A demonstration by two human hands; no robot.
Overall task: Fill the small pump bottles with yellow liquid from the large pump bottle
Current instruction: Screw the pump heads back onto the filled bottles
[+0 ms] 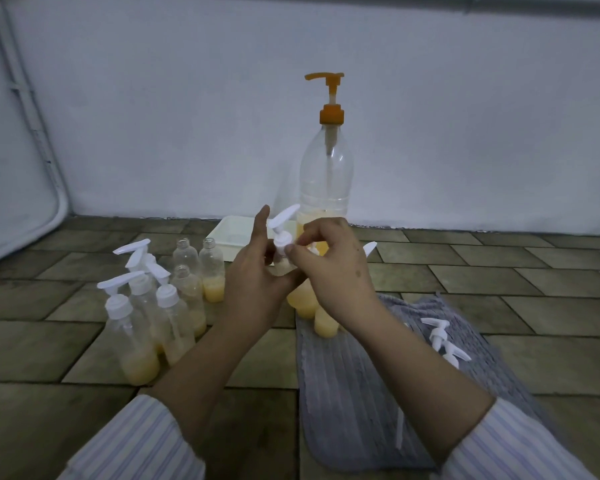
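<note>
The left hand [257, 275] is curled round a small clear plastic bottle [280, 268], holding it up in front of the person; most of the bottle is hidden by both hands. The right hand [329, 268] pinches the collar of the white plastic pump head [282, 233] seated on that bottle's neck, nozzle pointing up and to the right.

Directly behind the hands stands the large clear plastic bottle with orange pump [327, 168], upright on the tiled floor [499, 271] against the pale wall [153, 116]. Its lower body, where the yellow liquid sits, is partly blocked by the hands. A white rectangular plastic tray [234, 233] lies just beside it to the left.

On the left, a cluster of capped small bottles with yellow liquid [137, 327] stands close together, with three uncapped clear small bottles [201, 268] behind them.

On the right, a grey ribbed cloth [354, 393] lies on the floor. Two loose white pump heads [444, 341] rest on it, and what appear to be two or more small bottles with yellow liquid [321, 317] stand at its far end, largely hidden by the right wrist.

Striped sleeves [136, 445] cover both forearms.
</note>
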